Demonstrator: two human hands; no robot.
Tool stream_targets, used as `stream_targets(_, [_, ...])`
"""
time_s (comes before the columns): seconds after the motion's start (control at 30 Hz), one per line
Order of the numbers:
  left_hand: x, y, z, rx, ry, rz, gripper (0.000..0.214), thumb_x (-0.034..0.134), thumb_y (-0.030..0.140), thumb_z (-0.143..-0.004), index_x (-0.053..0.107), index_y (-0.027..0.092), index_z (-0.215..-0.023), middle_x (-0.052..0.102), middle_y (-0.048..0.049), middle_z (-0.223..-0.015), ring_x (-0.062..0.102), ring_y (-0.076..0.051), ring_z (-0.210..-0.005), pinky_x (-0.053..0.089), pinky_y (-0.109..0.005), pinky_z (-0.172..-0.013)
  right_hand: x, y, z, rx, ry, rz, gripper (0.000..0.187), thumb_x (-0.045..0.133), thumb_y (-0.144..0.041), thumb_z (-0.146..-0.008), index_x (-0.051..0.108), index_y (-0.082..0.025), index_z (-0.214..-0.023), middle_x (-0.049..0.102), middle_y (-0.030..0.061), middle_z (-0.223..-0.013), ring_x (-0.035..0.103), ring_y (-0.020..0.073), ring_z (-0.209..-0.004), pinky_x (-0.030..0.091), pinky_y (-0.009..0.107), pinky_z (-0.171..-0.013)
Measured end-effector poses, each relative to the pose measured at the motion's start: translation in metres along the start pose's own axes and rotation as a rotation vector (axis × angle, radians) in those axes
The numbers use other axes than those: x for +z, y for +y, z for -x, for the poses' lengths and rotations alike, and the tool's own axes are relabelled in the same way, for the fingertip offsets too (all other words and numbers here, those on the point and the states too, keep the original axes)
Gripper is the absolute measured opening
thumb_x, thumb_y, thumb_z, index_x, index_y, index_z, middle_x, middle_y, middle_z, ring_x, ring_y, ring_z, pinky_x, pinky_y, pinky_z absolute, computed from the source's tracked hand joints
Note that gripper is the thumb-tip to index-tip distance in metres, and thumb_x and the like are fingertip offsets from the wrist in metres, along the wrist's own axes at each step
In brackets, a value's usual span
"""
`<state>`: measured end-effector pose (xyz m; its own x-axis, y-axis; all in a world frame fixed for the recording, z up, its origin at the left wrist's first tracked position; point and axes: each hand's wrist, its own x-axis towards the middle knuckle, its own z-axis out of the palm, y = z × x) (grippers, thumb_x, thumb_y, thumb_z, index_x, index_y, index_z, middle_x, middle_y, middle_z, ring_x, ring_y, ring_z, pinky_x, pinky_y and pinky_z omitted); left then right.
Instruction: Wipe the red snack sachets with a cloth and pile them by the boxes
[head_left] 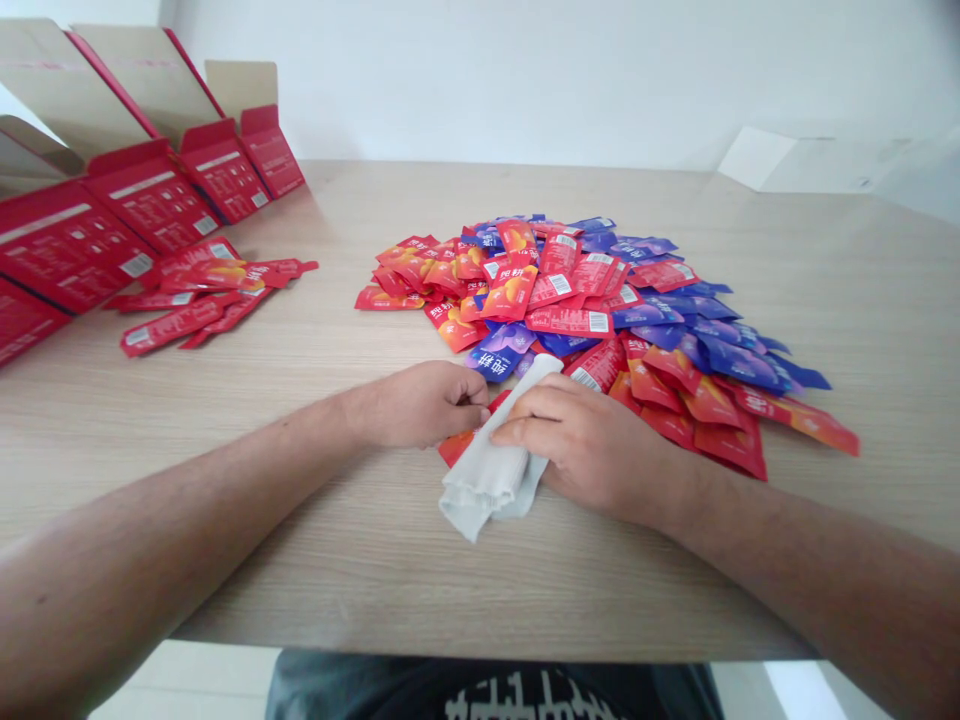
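White cloth (484, 475) nearest, folded, lying on the bench (360, 560) at the near edge of the work, its far end running up under the right fingers. Right hand (592, 440) lies over the cloth's right side, fingers flat across it, gripping and pressing it down. Left hand (424, 405) just left of the cloth, fingers curled in, tips touching the cloth's upper edge. Red sachet (457, 447) sits under the cloth between both hands, mostly hidden; the left hand looks to be pinching it, hard to tell. Just beyond the hands, big pile of red and blue sachets (600, 300). Farther left, small heap of red sachets (202, 295). Behind that, open red boxes (112, 210) along the far left.
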<state>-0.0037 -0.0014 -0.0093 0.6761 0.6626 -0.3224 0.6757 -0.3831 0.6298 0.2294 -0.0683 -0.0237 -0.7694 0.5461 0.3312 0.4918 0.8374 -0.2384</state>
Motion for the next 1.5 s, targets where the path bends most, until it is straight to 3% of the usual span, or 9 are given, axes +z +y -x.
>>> stream_targets(0.1, [-0.0005,0.0003,0.0002,0.02,-0.003,-0.01,0.015,0.052,0.034,-0.087,0.06,0.022,-0.08,0.054,0.0066,-0.06,0.049,-0.011,-0.054,0.032,-0.022,-0.049,0.0004,0.0006,0.0005,0.034,0.021,0.019,0.031,0.065,-0.006,-0.088,0.073,-0.015,-0.117,0.07,0.01,-0.11,0.059,0.0276,-0.104,0.05,0.044,-0.094])
stream_targets(0.23, [-0.0008,0.0012,0.0008,0.017,0.002,-0.017,0.019,0.053,0.038,-0.089,0.058,0.023,-0.079,0.052,0.0073,-0.056,0.048,-0.011,-0.051,0.032,-0.021,-0.047,0.0006,-0.0026,0.0006,-0.056,-0.028,0.007,0.024,0.067,-0.014,-0.093,0.074,-0.015,-0.116,0.069,0.0102,-0.109,0.058,0.0274,-0.105,0.05,0.043,-0.096])
stream_targets(0.43, [0.002,-0.0002,0.0016,-0.011,-0.018,0.015,0.014,0.051,0.032,-0.088,0.06,0.023,-0.082,0.055,0.0075,-0.056,0.051,-0.011,-0.049,0.031,-0.022,-0.046,0.0003,-0.0021,-0.0002,0.061,0.013,0.01,0.031,0.066,-0.007,-0.088,0.073,-0.014,-0.117,0.069,0.0106,-0.109,0.059,0.0281,-0.104,0.05,0.045,-0.095])
stream_targets(0.6, [0.0006,0.0003,0.0007,0.041,0.004,-0.017,0.019,0.053,0.037,-0.09,0.059,0.022,-0.078,0.052,0.0077,-0.053,0.048,-0.01,-0.048,0.029,-0.022,-0.046,0.0016,-0.0026,0.0009,-0.078,-0.022,-0.009,0.024,0.066,-0.015,-0.094,0.074,-0.015,-0.116,0.07,0.0099,-0.109,0.058,0.0272,-0.104,0.05,0.043,-0.096])
stream_targets(0.77, [0.001,-0.0005,0.0009,0.009,-0.027,-0.005,0.016,0.051,0.033,-0.091,0.061,0.023,-0.084,0.056,0.0075,-0.056,0.052,-0.01,-0.048,0.032,-0.021,-0.045,0.0001,-0.0005,0.0018,0.051,0.024,-0.005,0.03,0.066,-0.008,-0.089,0.073,-0.014,-0.117,0.07,0.0107,-0.11,0.06,0.0278,-0.104,0.051,0.044,-0.094])
stream_targets(0.97, [0.0024,-0.0015,0.0009,0.007,-0.016,0.007,0.021,0.052,0.039,-0.092,0.058,0.023,-0.081,0.051,0.0083,-0.053,0.049,-0.01,-0.046,0.031,-0.021,-0.044,0.0021,-0.0028,0.0014,-0.079,-0.015,-0.006,0.024,0.067,-0.016,-0.094,0.074,-0.015,-0.116,0.07,0.0102,-0.109,0.058,0.0273,-0.105,0.05,0.043,-0.095])
stream_targets(1.13, [0.0027,-0.0024,-0.0008,0.001,-0.022,0.012,0.016,0.051,0.033,-0.091,0.059,0.023,-0.083,0.056,0.0077,-0.056,0.052,-0.01,-0.048,0.031,-0.021,-0.044,0.0019,0.0011,0.0012,0.054,0.026,0.003,0.026,0.066,-0.011,-0.092,0.074,-0.014,-0.116,0.07,0.0109,-0.109,0.059,0.0283,-0.103,0.051,0.045,-0.093])
stream_targets(1.3, [0.0019,-0.0022,-0.0014,0.019,-0.007,-0.02,0.021,0.053,0.038,-0.092,0.057,0.023,-0.079,0.051,0.008,-0.053,0.05,-0.01,-0.047,0.03,-0.021,-0.044,0.0022,-0.0016,0.002,-0.076,-0.033,-0.004,0.023,0.066,-0.016,-0.094,0.074,-0.015,-0.117,0.07,0.0097,-0.109,0.058,0.0272,-0.105,0.05,0.043,-0.096])
stream_targets(1.5, [0.0026,-0.0031,-0.0013,-0.019,-0.033,0.014,0.017,0.05,0.036,-0.091,0.059,0.023,-0.084,0.054,0.0071,-0.058,0.052,-0.011,-0.048,0.033,-0.021,-0.045,0.0012,-0.0004,0.0015,0.037,0.018,0.009,0.028,0.066,-0.009,-0.09,0.073,-0.015,-0.117,0.069,0.0106,-0.109,0.059,0.0278,-0.103,0.05,0.044,-0.094])
